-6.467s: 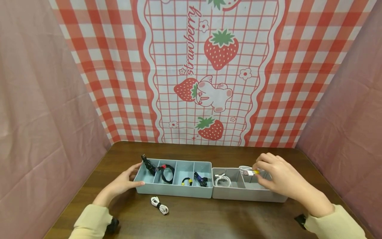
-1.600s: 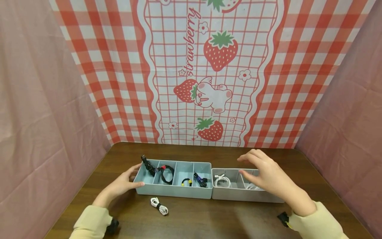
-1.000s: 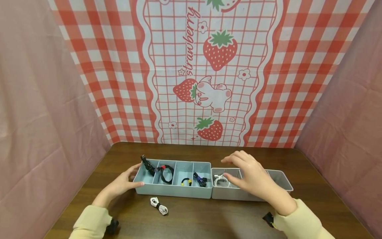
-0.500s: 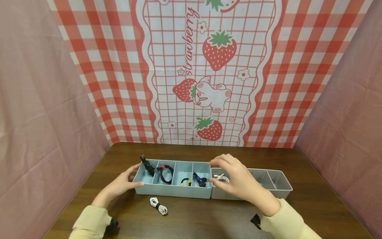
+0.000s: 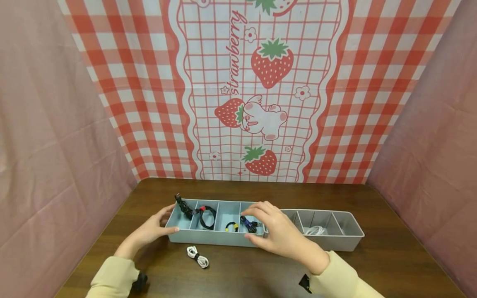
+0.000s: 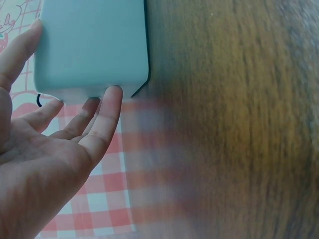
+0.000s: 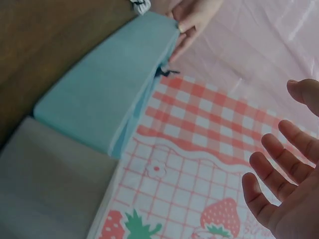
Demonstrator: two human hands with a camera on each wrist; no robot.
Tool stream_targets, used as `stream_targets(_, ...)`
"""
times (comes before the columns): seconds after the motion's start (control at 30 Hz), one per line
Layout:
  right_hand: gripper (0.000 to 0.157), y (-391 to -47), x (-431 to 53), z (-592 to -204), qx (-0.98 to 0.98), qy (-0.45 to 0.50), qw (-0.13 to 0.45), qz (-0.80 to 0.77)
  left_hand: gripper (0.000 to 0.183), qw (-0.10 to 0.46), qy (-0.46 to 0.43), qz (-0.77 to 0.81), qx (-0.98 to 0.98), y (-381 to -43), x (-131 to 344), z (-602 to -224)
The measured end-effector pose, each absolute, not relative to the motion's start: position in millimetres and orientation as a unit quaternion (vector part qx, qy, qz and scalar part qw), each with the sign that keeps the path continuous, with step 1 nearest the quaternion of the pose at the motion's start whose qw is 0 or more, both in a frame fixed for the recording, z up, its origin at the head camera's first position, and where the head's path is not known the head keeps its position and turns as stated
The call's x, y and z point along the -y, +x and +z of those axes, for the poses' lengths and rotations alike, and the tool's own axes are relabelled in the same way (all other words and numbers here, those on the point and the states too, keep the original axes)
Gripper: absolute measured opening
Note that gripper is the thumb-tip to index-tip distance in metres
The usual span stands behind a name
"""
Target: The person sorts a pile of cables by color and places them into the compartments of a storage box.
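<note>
My left hand rests against the left end of the blue divided box; in the left wrist view its extended fingers touch the end wall. Above the box's right compartment hovers my right hand, fingers loosely spread and holding nothing. Just below it lies a bundled black cable with a blue tie. Other compartments hold a short black cable with yellow ends, a black cable with a red tie and a bundled black cable poking over the rim.
A grey divided box adjoins the blue one on the right, with a coiled white cable inside; my right hand hides its left part. In front, on the wooden table, lies a white cable with a black tie. Checked cloth hangs behind.
Earlier my right hand held a white cable over the grey box; that cable now lies inside. The hand has since moved left over the blue box. My left hand has stayed put.
</note>
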State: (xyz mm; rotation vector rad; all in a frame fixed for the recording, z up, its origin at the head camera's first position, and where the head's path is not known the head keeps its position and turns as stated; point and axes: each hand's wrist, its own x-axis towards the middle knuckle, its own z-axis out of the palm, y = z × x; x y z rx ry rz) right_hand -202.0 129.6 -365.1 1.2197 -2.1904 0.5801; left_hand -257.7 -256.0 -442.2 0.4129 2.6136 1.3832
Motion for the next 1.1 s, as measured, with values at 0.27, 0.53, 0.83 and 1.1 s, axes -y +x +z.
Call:
stream_targets(0.27,0.043,-199,-113,-384,0.826,0.455,0.253,0.217,0.083,0.073,0.142,0.464,-0.871,-258,256,-443)
stream_targets(0.53,0.044,-196,-96,-401,0.837,0.456,0.211,0.217,0.083,0.072,0.147,0.468,-0.868,-257,256,-443)
stream_targets(0.83,0.047,-197,-76,-416,0.839,0.460,0.199,0.210,0.084,0.082,0.137,0.467,-0.870,-258,257,-441)
stream_targets(1.1,0.049,-199,-62,-432,0.846,0.458,0.193,0.193,0.083,0.081,0.139,0.471,-0.867,-259,257,-443)
